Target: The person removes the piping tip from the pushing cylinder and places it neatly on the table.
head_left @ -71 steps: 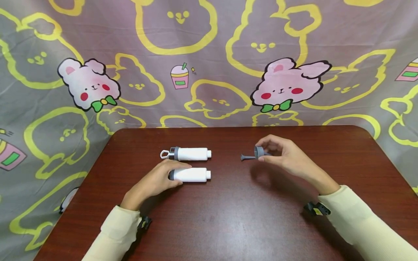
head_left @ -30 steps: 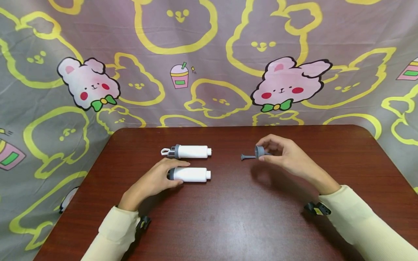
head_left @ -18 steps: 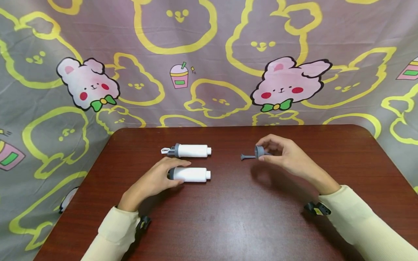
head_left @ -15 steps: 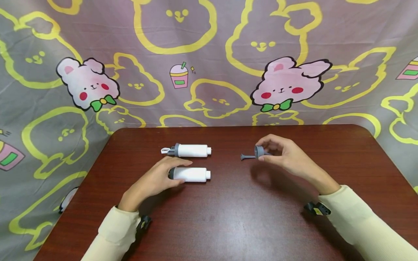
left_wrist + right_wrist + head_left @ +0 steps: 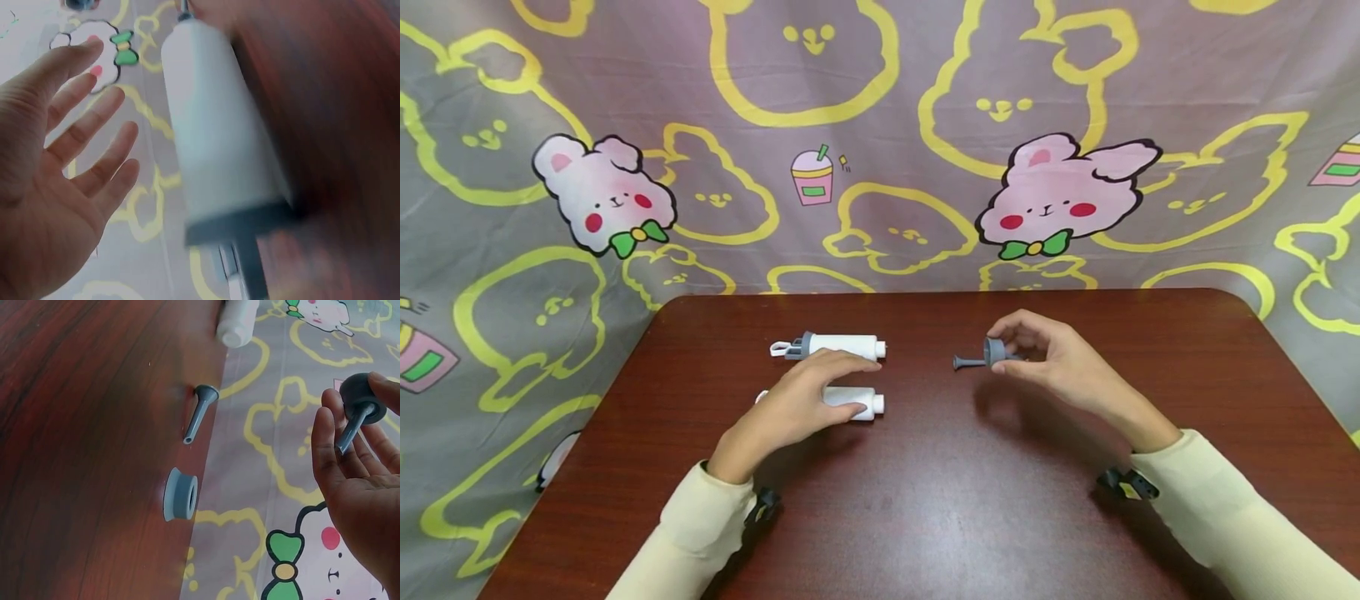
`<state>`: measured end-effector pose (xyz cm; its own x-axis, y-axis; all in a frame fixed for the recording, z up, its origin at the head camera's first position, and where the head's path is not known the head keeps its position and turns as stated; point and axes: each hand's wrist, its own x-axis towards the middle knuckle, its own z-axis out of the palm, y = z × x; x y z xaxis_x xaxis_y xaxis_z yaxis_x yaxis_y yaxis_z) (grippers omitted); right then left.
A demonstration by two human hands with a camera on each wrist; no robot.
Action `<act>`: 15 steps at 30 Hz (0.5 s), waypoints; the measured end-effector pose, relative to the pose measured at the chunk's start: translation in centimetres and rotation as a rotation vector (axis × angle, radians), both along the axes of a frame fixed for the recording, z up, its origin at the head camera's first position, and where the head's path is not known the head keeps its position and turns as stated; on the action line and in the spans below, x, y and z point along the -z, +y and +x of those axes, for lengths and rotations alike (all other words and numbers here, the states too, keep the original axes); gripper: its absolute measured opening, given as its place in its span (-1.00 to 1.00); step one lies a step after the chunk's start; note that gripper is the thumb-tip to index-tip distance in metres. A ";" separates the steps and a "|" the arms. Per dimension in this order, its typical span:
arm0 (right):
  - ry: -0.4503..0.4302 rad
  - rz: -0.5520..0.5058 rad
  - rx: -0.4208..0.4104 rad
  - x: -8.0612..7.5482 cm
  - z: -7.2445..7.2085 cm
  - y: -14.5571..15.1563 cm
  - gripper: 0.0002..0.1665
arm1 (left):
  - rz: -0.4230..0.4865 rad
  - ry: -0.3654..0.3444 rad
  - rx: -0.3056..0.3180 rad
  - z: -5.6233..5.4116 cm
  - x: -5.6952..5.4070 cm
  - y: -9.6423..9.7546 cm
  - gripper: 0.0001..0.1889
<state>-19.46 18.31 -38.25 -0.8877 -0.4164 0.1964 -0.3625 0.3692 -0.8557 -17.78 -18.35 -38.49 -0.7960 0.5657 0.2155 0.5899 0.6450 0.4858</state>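
Observation:
Two white cylinders with grey collars and pull handles, like hand pumps, lie side by side on the table. Over the near white cylinder (image 5: 854, 402) hovers my left hand (image 5: 808, 400), thumb and fingers spread, hiding its collar. That hand looks empty in the left wrist view, where one cylinder (image 5: 212, 119) looms close beside it. The far white cylinder (image 5: 846, 345) is partly covered by the left fingers. My right hand (image 5: 1052, 354) pinches a grey cup-shaped nozzle (image 5: 361, 394) with a thin stem, held up off the table.
A small grey funnel-shaped nozzle (image 5: 202, 409) and a short grey flared ring (image 5: 182, 495) lie on the brown wooden table (image 5: 940, 517). Behind the table hangs a patterned cloth (image 5: 887, 150). Each wrist carries a small black camera.
The far cylinder has rolled slightly away, its ring handle turning flatter. My left hand has shifted right along the near cylinder from its collar end. The right hand keeps still with its nozzle.

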 end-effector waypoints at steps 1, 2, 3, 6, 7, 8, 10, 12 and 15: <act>0.001 0.000 0.001 0.1 0.0 0.0 -0.60 | 0.005 0.013 0.002 0.0 0.0 0.5 -0.48; 0.005 -0.003 0.000 0.1 0.0 0.0 -0.60 | 0.009 0.027 0.007 -0.1 0.0 1.0 -0.48; 0.008 -0.005 -0.001 0.1 0.0 0.0 -0.60 | 0.014 0.034 0.011 -0.1 -0.1 1.5 -0.48; 0.016 -0.008 0.003 0.1 0.1 0.0 -0.59 | 0.024 0.053 0.022 -0.3 -0.3 3.0 -0.48; 0.017 -0.008 0.004 0.1 0.1 -0.1 -0.59 | 0.030 0.054 0.027 -0.4 -0.3 3.4 -0.48; 0.019 -0.009 0.006 0.0 0.2 -0.1 -0.59 | 0.035 0.055 0.031 -0.5 -0.4 3.9 -0.48; 0.014 -0.007 0.015 0.0 0.3 -0.1 -0.59 | 0.046 0.056 0.038 -0.7 -0.5 4.8 -0.49; 0.008 -0.010 0.019 -0.1 0.4 -0.1 -0.60 | 0.064 0.063 0.046 -0.8 -0.7 5.6 -0.49; 0.001 -0.017 0.020 -0.2 0.4 -0.2 -0.60 | 0.096 0.076 0.052 -1.0 -0.8 6.8 -0.48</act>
